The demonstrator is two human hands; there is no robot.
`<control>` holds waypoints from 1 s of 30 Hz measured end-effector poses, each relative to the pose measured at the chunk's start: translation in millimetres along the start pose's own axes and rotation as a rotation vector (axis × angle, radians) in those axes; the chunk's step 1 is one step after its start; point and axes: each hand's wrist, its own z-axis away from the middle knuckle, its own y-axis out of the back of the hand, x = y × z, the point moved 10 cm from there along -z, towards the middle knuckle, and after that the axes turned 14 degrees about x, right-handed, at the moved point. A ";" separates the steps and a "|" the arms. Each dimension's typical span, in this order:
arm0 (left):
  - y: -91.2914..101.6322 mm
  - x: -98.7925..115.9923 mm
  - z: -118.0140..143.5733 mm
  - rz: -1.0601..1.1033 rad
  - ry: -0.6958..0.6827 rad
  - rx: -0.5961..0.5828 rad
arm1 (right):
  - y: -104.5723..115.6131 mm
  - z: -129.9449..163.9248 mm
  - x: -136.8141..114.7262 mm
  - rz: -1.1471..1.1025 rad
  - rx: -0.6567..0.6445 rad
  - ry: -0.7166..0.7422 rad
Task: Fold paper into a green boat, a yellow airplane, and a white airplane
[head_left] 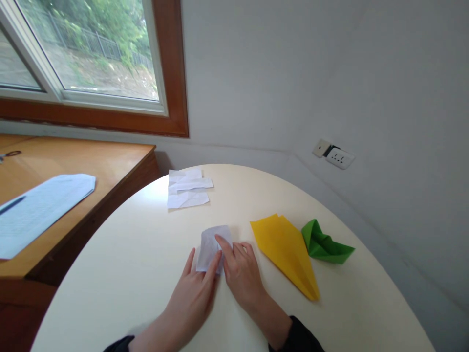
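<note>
A small folded sheet of white paper [209,247] lies on the round cream table in front of me. My left hand [194,293] rests at its lower edge, fingers spread, with the forefinger pressing on the paper and the thumb by its left side. From the right, my right hand [244,276] lays a stretched forefinger on the paper's face; its other fingers are curled. What is under the right palm is hidden. To the right of that hand lies a folded yellow paper [287,252], touching a folded green paper shape [326,247].
Creased white paper pieces [187,188] lie near the table's [120,274] far edge. At left, a wooden desk [120,159] holds printed sheets [47,210], a pen [12,204] and partly visible scissors [11,154]. A wall socket [340,157] and a window [98,54] are beyond.
</note>
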 end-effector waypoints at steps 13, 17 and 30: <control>-0.3 6.6 2.3 -0.016 -0.037 0.035 | 8.9 33.6 -19.5 -0.021 -0.045 0.096; -2.2 8.0 3.4 0.005 -0.038 -0.002 | 2.2 43.9 -21.6 -0.019 -0.111 0.094; -12.4 3.7 10.0 -0.088 -0.027 -0.082 | -4.5 43.4 -22.9 -0.074 -0.232 0.042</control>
